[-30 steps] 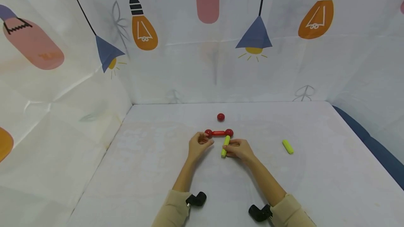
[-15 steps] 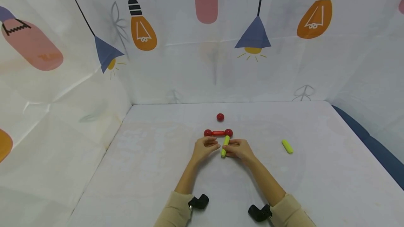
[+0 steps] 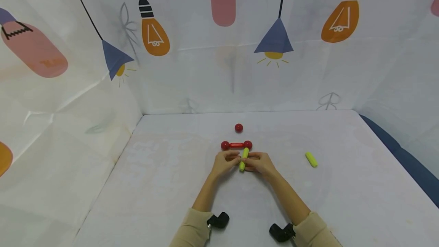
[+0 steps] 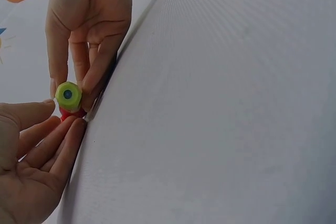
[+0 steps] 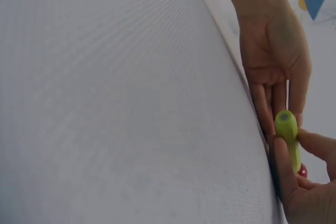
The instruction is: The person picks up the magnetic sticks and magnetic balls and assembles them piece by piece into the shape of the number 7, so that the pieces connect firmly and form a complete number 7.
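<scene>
In the head view, my right hand (image 3: 260,163) pinches a yellow-green magnetic rod (image 3: 244,159) between thumb and fingers. The rod's far end meets the right one of two red balls (image 3: 247,145), which sit at the ends of a short red rod (image 3: 236,145). My left hand (image 3: 224,163) is at the rod's left side, thumb tip close to it and fingers fairly straight; whether they touch is hard to tell. The left wrist view shows the yellow-green rod's near end (image 4: 68,96) between both hands. From the right wrist, its ribbed side (image 5: 287,135) is visible.
A loose red ball (image 3: 238,127) lies beyond the joined pieces. To the right lies another yellow-green rod (image 3: 311,159). The white table (image 3: 164,186) backs onto a white cloth (image 3: 199,79) printed with lamps and bulbs.
My left hand has left the left red ball and moved right and nearer to the yellow-green rod. My right hand keeps its pinch, nearly unmoved.
</scene>
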Available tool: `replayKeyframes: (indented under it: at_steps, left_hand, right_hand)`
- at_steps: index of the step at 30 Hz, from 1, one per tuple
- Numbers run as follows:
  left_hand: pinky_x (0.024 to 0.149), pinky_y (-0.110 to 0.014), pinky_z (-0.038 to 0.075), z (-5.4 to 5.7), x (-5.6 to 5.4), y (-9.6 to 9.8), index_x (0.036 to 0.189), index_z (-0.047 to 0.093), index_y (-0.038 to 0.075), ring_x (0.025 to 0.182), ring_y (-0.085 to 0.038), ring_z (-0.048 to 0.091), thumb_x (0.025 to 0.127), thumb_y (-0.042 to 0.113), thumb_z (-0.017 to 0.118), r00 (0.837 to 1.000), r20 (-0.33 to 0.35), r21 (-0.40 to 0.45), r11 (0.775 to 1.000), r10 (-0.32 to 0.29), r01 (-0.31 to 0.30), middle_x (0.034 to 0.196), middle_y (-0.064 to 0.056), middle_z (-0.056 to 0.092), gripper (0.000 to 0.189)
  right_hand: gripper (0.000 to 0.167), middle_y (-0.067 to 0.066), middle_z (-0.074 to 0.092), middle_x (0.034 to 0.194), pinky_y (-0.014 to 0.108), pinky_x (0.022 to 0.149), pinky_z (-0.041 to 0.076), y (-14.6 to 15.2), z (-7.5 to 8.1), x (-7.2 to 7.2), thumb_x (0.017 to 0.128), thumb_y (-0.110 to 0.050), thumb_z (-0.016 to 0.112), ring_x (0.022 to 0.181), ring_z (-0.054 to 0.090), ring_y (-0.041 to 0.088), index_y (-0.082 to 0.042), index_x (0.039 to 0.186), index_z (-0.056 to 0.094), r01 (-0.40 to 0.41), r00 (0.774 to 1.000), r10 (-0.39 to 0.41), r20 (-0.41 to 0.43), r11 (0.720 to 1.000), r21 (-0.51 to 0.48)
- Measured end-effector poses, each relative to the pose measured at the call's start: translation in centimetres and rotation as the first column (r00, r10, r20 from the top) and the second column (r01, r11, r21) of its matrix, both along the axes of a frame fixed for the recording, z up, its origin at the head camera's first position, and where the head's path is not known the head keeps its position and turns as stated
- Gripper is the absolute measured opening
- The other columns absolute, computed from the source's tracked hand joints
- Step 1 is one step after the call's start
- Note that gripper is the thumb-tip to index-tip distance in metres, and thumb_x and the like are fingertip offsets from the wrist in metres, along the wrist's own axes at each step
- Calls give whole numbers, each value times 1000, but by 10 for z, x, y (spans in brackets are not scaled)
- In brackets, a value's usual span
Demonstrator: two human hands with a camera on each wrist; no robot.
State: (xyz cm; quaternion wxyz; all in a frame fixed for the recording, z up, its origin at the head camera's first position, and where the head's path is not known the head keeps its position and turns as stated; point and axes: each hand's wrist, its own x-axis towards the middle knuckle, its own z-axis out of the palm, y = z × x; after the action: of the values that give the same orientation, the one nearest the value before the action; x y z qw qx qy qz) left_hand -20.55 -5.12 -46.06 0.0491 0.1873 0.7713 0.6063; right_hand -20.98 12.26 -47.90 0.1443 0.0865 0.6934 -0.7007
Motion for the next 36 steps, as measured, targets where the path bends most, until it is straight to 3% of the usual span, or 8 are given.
replayKeyframes:
  at_steps: [15,24,36]
  left_hand:
    - [78,-31,55,3,2,3,112,59,-16,99,-40,63,90,3,60,999,35,-15,999,-35,36,111,-30,62,29]
    - [71,-17,51,-2,-2,4,115,57,-18,99,-40,63,89,1,61,995,63,35,997,-73,71,109,-31,62,32]
    - [67,-17,51,-2,-1,7,114,59,-15,97,-38,64,87,4,65,995,96,46,999,-28,24,107,-31,63,34]
  right_hand:
    - [47,27,64,105,29,69,57,0,2,1,88,-2,63,74,68,16,21,124,44,-1,1000,0,-19,998,-55]
    - [46,26,63,106,28,68,57,0,1,1,88,-2,63,71,68,15,21,124,45,21,1000,-21,-3,998,-56]
    - [48,20,65,102,28,66,57,5,3,4,87,-6,65,68,67,13,18,124,46,1,1000,-1,7,999,-37]
